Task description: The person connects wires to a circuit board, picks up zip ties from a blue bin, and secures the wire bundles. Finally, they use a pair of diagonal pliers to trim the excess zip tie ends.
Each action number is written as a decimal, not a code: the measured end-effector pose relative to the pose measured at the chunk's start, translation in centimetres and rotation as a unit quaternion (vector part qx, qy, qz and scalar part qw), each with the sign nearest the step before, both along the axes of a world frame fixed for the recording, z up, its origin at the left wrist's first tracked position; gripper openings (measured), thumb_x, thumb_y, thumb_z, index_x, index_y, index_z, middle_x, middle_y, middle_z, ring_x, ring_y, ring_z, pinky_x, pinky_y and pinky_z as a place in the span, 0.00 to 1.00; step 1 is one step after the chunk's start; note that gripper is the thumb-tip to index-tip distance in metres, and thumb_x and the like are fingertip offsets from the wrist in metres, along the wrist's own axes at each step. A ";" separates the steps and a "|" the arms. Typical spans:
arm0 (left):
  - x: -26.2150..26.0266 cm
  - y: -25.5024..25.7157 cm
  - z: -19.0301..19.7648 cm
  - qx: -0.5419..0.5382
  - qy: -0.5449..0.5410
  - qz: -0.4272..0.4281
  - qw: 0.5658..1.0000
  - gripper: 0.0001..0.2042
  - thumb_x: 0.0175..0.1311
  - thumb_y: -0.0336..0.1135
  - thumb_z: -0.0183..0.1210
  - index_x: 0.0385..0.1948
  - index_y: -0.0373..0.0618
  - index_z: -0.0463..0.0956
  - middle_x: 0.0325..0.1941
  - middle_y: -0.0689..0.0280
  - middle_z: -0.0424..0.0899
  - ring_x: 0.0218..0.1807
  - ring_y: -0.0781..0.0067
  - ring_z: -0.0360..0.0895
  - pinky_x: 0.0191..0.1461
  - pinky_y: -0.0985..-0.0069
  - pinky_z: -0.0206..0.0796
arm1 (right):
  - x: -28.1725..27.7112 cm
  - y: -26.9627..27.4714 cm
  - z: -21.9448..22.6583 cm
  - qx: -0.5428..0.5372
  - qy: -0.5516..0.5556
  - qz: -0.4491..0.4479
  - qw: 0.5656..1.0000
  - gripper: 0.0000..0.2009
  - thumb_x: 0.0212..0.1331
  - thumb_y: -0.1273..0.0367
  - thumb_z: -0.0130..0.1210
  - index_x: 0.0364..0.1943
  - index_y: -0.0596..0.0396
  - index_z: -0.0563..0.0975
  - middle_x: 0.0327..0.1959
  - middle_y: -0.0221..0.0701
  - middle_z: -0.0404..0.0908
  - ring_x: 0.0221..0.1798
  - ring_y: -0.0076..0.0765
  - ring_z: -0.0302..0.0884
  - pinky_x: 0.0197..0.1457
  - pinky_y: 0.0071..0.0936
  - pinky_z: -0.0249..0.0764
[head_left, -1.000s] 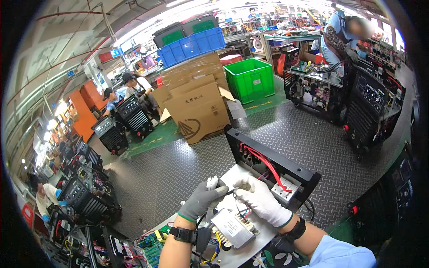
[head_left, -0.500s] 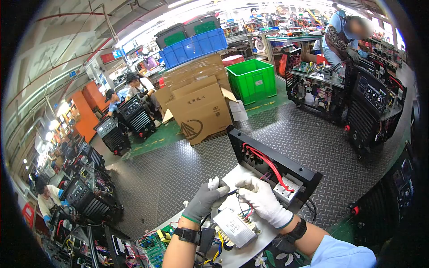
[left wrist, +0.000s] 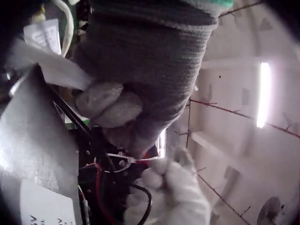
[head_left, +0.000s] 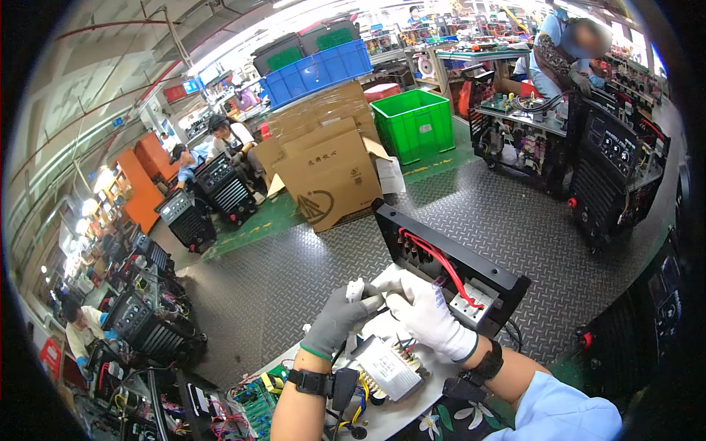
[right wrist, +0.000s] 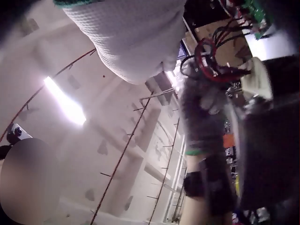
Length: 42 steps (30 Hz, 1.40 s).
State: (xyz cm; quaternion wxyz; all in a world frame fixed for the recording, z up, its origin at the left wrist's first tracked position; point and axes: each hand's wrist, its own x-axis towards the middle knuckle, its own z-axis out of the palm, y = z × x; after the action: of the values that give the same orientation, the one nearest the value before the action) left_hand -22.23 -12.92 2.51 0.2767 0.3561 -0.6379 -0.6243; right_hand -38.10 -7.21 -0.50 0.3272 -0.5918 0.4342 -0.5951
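Both hands are up close together over the bench. The left hand [head_left: 340, 317], in a grey glove, has its fingers curled round a small white connector [head_left: 355, 289] that pokes up out of its grip. The right hand [head_left: 426, 312], in a white glove, is right against it, fingers pinched on the thin wires [left wrist: 123, 160] running off that connector; the left wrist view shows a white wire and a red one strung between the two gloves. So the connector sits in the left grip, with the right fingertips touching just beside it.

Just below the hands there's a grey transformer [head_left: 384, 367] with a white label lying on the metal plate [head_left: 397, 411], coloured leads sprouting from its end. Behind the hands stands a black panel [head_left: 448, 253] with red cables [head_left: 434, 257] looped along it.

Further out on the tread-plate floor [head_left: 294, 279]: an open cardboard box [head_left: 331, 180], contents hidden. Next to it is a green crate [head_left: 412, 128], can't tell what's in it. A blue crate [head_left: 316, 73] sits on top of the cartons behind.
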 end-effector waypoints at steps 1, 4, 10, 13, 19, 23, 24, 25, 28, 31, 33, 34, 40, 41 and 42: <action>-0.1 -0.5 -0.1 -0.057 -0.075 -0.003 0.996 0.10 0.54 0.36 0.61 0.33 0.40 0.78 0.26 0.70 0.77 0.29 0.83 0.70 0.33 0.80 0.63 | 0.1 0.1 0.9 -0.042 -0.022 -0.018 0.999 0.07 0.57 0.78 0.47 0.39 0.61 0.73 0.33 0.34 0.77 0.36 0.25 0.76 0.43 0.25 0.73; -0.6 0.0 -1.7 -0.026 -0.059 0.051 0.997 0.11 0.54 0.35 0.61 0.34 0.37 0.78 0.29 0.69 0.79 0.31 0.82 0.72 0.34 0.79 0.65 | 0.7 0.3 2.0 0.003 -0.155 0.092 0.984 0.10 0.61 0.79 0.43 0.46 0.61 0.71 0.39 0.31 0.76 0.43 0.22 0.74 0.48 0.23 0.73; 1.1 1.2 -0.4 -0.296 -0.262 0.159 0.905 0.14 0.58 0.38 0.57 0.43 0.43 0.77 0.35 0.50 0.81 0.37 0.55 0.80 0.44 0.66 0.69 | -2.2 5.6 1.0 0.001 -0.130 0.045 0.990 0.24 0.64 0.73 0.42 0.64 0.63 0.56 0.59 0.43 0.68 0.63 0.38 0.65 0.67 0.33 0.60; 1.3 1.5 -0.7 -0.357 -0.244 0.117 0.894 0.14 0.62 0.41 0.57 0.45 0.44 0.77 0.33 0.58 0.83 0.35 0.68 0.78 0.42 0.72 0.68 | -1.4 9.8 -1.6 0.123 0.035 -0.014 0.992 0.25 0.63 0.74 0.40 0.65 0.66 0.54 0.64 0.46 0.64 0.67 0.40 0.60 0.69 0.30 0.54; 2.1 0.1 -1.9 -0.175 -0.317 -0.022 0.932 0.19 0.66 0.48 0.50 0.45 0.41 0.77 0.33 0.63 0.82 0.36 0.72 0.75 0.41 0.74 0.66 | 1.4 7.5 -1.7 -0.006 0.077 0.047 0.996 0.17 0.59 0.69 0.47 0.50 0.66 0.70 0.45 0.48 0.74 0.53 0.48 0.71 0.58 0.33 0.65; 1.9 1.0 -0.5 -0.079 -0.194 -0.015 0.978 0.16 0.64 0.44 0.54 0.43 0.41 0.79 0.33 0.73 0.80 0.34 0.83 0.71 0.36 0.82 0.63 | 2.4 5.2 -0.4 -0.156 0.420 -0.042 0.893 0.09 0.55 0.64 0.50 0.31 0.55 0.71 0.27 0.38 0.73 0.32 0.43 0.71 0.36 0.39 0.66; 1.6 1.5 0.2 -0.059 -0.238 -0.001 0.970 0.15 0.64 0.42 0.55 0.43 0.40 0.79 0.34 0.73 0.80 0.34 0.84 0.71 0.36 0.83 0.63 | 2.1 5.0 -0.3 -0.157 0.420 -0.042 0.893 0.09 0.55 0.64 0.50 0.31 0.55 0.71 0.27 0.38 0.73 0.32 0.43 0.71 0.36 0.39 0.66; 1.8 1.0 -0.1 -0.045 -0.213 -0.013 0.976 0.15 0.61 0.42 0.59 0.43 0.40 0.79 0.33 0.72 0.80 0.33 0.83 0.71 0.35 0.82 0.64 | 1.8 4.8 -0.4 -0.177 0.422 -0.033 0.888 0.09 0.55 0.64 0.50 0.31 0.55 0.72 0.26 0.37 0.73 0.31 0.44 0.72 0.36 0.40 0.66; 1.1 1.0 0.4 -0.065 -0.219 -0.049 0.972 0.17 0.59 0.44 0.61 0.41 0.39 0.80 0.30 0.72 0.79 0.29 0.83 0.71 0.32 0.81 0.64 | 1.2 4.9 -1.0 -0.166 0.427 -0.017 0.889 0.11 0.56 0.63 0.50 0.34 0.56 0.73 0.26 0.36 0.73 0.31 0.45 0.72 0.37 0.39 0.67; 0.1 1.5 1.4 -0.061 -0.323 -0.052 0.943 0.16 0.55 0.43 0.62 0.36 0.38 0.79 0.27 0.67 0.80 0.27 0.77 0.73 0.33 0.75 0.65 | -0.5 5.1 -1.8 -0.085 0.366 0.084 0.923 0.17 0.58 0.63 0.51 0.47 0.58 0.75 0.41 0.43 0.78 0.45 0.49 0.76 0.48 0.37 0.72; 0.0 0.6 0.0 -0.148 -0.346 -0.087 0.922 0.16 0.55 0.44 0.60 0.34 0.37 0.79 0.24 0.59 0.81 0.27 0.72 0.75 0.34 0.69 0.67 | -0.9 5.2 -1.9 -0.050 0.308 0.066 0.948 0.16 0.57 0.63 0.52 0.46 0.58 0.76 0.40 0.43 0.78 0.43 0.48 0.77 0.47 0.34 0.73; 0.2 0.7 -0.8 -0.148 -0.347 -0.087 0.922 0.16 0.55 0.44 0.60 0.34 0.37 0.79 0.24 0.59 0.81 0.27 0.72 0.75 0.34 0.69 0.67 | -0.9 5.2 -1.8 -0.017 0.246 0.049 0.968 0.15 0.57 0.64 0.53 0.44 0.58 0.77 0.40 0.43 0.79 0.42 0.47 0.78 0.45 0.32 0.74; 0.2 2.1 -3.2 -0.231 -0.216 0.049 0.948 0.14 0.56 0.39 0.58 0.36 0.37 0.79 0.21 0.56 0.80 0.23 0.72 0.72 0.30 0.70 0.65 | 0.4 3.4 -2.5 -0.044 0.149 -0.083 0.984 0.14 0.56 0.67 0.55 0.45 0.59 0.78 0.40 0.43 0.80 0.39 0.39 0.80 0.44 0.29 0.74; 0.5 1.9 -3.8 -0.199 -0.223 0.052 0.953 0.14 0.56 0.38 0.58 0.37 0.37 0.79 0.22 0.54 0.80 0.23 0.71 0.72 0.31 0.71 0.65 | 0.7 2.5 -2.6 -0.126 0.165 -0.122 0.971 0.14 0.57 0.67 0.55 0.45 0.58 0.78 0.37 0.42 0.80 0.38 0.39 0.80 0.42 0.29 0.74; 0.4 2.0 -3.5 -0.198 -0.223 0.055 0.953 0.14 0.56 0.38 0.58 0.37 0.37 0.79 0.22 0.54 0.80 0.23 0.71 0.72 0.31 0.71 0.65 | 0.8 2.2 -2.2 -0.050 0.147 -0.085 0.984 0.13 0.59 0.67 0.50 0.44 0.58 0.77 0.31 0.35 0.80 0.30 0.33 0.77 0.36 0.30 0.73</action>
State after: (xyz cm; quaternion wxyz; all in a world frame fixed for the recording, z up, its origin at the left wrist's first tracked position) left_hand -21.79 -10.93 -1.00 0.2264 0.4590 -0.7733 -0.3744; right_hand -37.31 -5.05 -2.65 0.1782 -0.6492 0.4963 -0.5482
